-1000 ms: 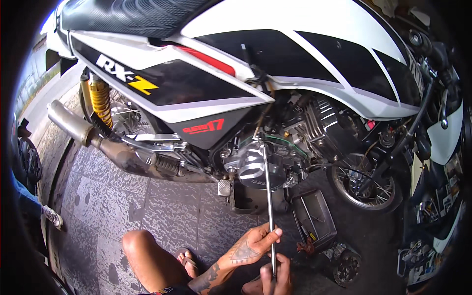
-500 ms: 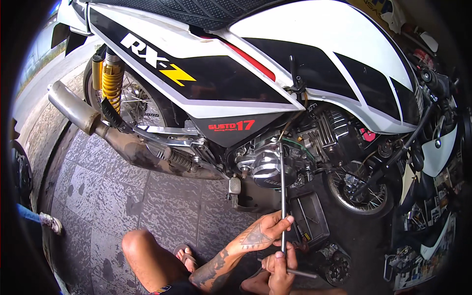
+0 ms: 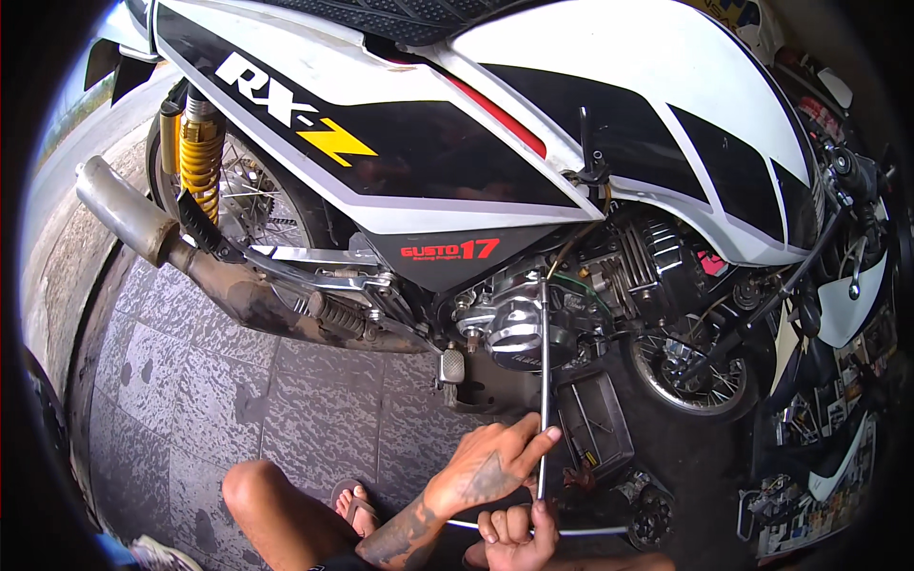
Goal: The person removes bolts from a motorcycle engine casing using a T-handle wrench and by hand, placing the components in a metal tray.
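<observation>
A long T-handle wrench (image 3: 546,371) runs from the upper part of the motorcycle's shiny engine cover (image 3: 515,328) down toward me. My left hand (image 3: 490,462), on the tattooed arm, is closed around the lower shaft, with some fingers hidden behind it. Just below, my right hand (image 3: 517,535) has its fingers curled at the junction of shaft and crossbar. The crossbar (image 3: 595,531) sticks out on both sides of that hand. Where the wrench tip meets the cover, the fastener is too small to make out.
The white and black motorcycle (image 3: 428,143) fills the upper view. Below the engine lies a dark tool tray (image 3: 609,414), beside the front wheel (image 3: 700,381). A round dark mechanical part (image 3: 650,514) sits right of my hands. Another person's shoe (image 3: 164,554) shows at lower left.
The wrench's crossbar has turned and now reaches out widely left and right. My right hand has shifted slightly down and left. The other person's shoe has come nearer.
</observation>
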`<state>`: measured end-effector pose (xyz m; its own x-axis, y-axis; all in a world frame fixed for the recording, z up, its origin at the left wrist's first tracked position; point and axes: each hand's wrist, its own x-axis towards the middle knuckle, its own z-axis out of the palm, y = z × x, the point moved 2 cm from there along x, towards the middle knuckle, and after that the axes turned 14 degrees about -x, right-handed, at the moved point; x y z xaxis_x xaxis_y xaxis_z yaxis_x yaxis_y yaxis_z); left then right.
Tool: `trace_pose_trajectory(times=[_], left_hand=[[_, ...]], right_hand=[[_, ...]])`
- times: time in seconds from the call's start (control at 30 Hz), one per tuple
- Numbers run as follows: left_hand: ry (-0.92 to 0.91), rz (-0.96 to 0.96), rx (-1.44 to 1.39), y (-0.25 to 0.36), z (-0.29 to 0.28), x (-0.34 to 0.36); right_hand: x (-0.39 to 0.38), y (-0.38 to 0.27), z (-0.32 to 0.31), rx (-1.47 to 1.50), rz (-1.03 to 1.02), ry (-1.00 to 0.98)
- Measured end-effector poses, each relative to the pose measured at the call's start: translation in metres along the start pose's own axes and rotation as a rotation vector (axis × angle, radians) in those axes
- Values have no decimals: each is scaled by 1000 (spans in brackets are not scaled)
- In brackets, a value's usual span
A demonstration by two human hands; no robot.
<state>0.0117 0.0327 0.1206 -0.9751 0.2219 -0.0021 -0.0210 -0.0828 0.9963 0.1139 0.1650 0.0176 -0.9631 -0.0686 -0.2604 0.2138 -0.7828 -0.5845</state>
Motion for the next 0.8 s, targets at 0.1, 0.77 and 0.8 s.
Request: trace_pose_trajectory(times=[0.1, 0.77, 0.8], left_hand=[[205, 393, 266, 16, -17, -22], [-761, -318, -703, -46, 46, 0], [-715, -196, -785, -41, 47, -3]], right_hand=[[0, -17, 53, -335, -84, -52], [-4, -130, 174, -3048, -149, -598], [-8, -134, 170, -2977, -318, -580]])
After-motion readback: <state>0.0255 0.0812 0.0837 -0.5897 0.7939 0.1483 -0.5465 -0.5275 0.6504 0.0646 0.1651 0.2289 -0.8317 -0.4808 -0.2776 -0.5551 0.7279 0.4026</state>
